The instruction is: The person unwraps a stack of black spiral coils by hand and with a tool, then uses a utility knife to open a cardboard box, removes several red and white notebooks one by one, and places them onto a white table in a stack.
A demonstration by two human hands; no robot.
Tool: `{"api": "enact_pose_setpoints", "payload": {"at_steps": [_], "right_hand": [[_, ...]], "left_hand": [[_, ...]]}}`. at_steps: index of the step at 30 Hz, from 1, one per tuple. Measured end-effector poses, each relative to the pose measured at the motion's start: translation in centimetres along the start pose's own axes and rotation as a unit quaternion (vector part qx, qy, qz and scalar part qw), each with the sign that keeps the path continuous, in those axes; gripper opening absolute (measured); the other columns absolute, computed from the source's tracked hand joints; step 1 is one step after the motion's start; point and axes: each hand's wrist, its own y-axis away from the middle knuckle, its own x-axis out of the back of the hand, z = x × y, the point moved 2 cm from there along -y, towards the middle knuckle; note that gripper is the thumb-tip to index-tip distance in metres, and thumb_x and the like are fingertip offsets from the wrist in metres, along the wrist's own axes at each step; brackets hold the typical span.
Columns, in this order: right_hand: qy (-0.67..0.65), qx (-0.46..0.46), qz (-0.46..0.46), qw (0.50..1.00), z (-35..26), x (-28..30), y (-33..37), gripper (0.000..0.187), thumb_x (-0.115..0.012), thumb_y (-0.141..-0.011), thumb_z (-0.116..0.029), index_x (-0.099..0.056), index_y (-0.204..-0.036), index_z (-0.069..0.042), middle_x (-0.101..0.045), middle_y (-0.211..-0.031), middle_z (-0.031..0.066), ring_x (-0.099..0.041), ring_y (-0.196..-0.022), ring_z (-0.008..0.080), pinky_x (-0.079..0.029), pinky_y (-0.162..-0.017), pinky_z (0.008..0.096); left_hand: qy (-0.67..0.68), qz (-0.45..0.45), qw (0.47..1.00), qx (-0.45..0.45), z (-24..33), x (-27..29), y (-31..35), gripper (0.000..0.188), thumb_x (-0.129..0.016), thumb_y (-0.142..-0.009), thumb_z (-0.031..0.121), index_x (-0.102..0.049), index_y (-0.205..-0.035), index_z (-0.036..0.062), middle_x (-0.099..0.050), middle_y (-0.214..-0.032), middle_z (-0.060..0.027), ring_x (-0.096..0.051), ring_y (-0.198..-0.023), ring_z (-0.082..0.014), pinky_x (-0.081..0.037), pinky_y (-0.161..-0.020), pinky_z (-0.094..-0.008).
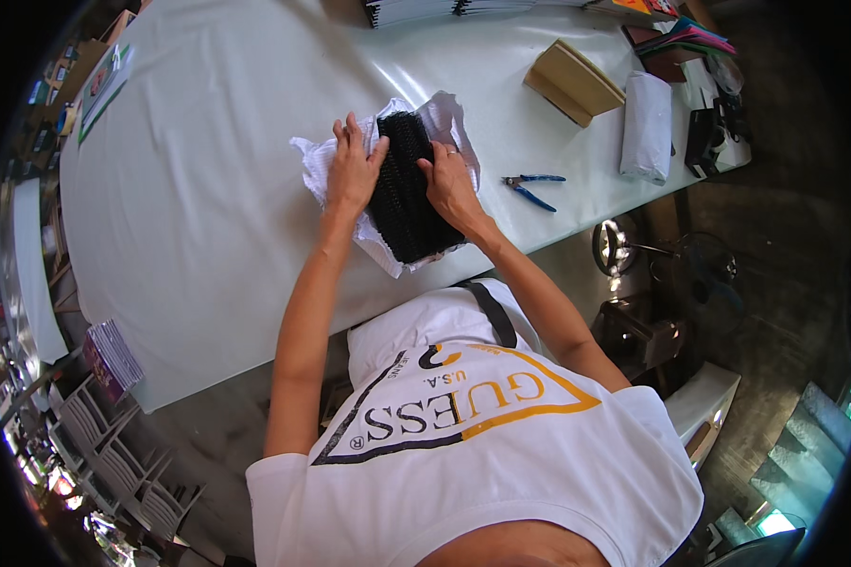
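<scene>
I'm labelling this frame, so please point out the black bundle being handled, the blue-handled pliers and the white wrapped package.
black bundle (408, 203): head view, on its ribbed middle between the hands.
blue-handled pliers (531, 185): head view, near the pivot.
white wrapped package (647, 128): head view, mid-body.

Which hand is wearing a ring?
The right hand, pressed on the black bundle's right side, shows a ring; the left hand has none visible.
</scene>
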Motion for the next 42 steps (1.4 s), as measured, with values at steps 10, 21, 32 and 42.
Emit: {"api": "enact_pose_setpoints", "payload": {"at_steps": [10, 21, 32, 42], "right_hand": [[-0.086, 0.025, 0.001, 0.996, 2.6, -0.8, -0.2, 0.056, -0.057, -0.089, -0.035, -0.044, -0.119, 0.010, -0.045, -0.117, 0.0269, -0.048, -0.106, 0.0406, -0.040, -0.093, 0.0422], [-0.115, -0.064, -0.068, 0.989, 2.2, 0.6, -0.5, 0.051, -0.053, -0.091, -0.040, -0.049, -0.121, 0.002, -0.051, -0.116, 0.0237, -0.052, -0.106, 0.0366, -0.041, -0.091, 0.0399], [-0.220, -0.240, -0.206, 0.923, 1.8, 0.2, -1.7, 0.069, -0.034, -0.092, -0.059, -0.057, -0.108, 0.004, -0.058, -0.110, 0.0205, -0.055, -0.104, 0.0300, -0.040, -0.090, 0.0341], [-0.395, -0.400, -0.222, 0.797, 3.7, -1.5, -3.6, 0.091, -0.018, -0.085, -0.074, -0.049, -0.129, -0.001, -0.045, -0.133, 0.0216, -0.038, -0.128, 0.0303, -0.027, -0.106, 0.0396]], "left_hand": [[-0.064, -0.049, 0.997, -0.008, -3.0, 1.6, -1.6, 0.038, -0.038, -0.096, 0.029, -0.052, -0.126, 0.0112, -0.064, -0.077, -0.0207, -0.063, -0.076, -0.0391, -0.050, -0.070, -0.0470], [-0.048, -0.042, 0.993, 0.096, -6.9, 0.4, -4.7, 0.038, -0.043, -0.094, 0.032, -0.057, -0.121, 0.0089, -0.060, -0.095, -0.0290, -0.058, -0.094, -0.0445, -0.048, -0.081, -0.0456], [0.311, -0.061, 0.916, 0.244, -0.7, 0.0, 6.8, 0.059, -0.054, -0.093, 0.026, -0.032, -0.136, -0.0079, -0.053, -0.124, -0.0203, -0.053, -0.113, -0.0195, -0.040, -0.093, -0.0268], [0.535, -0.198, 0.785, 0.244, -0.4, 1.9, 5.5, 0.043, -0.063, -0.088, 0.024, -0.051, -0.121, -0.0020, -0.059, -0.112, -0.0054, -0.055, -0.102, -0.0123, -0.042, -0.091, -0.0268]]}}
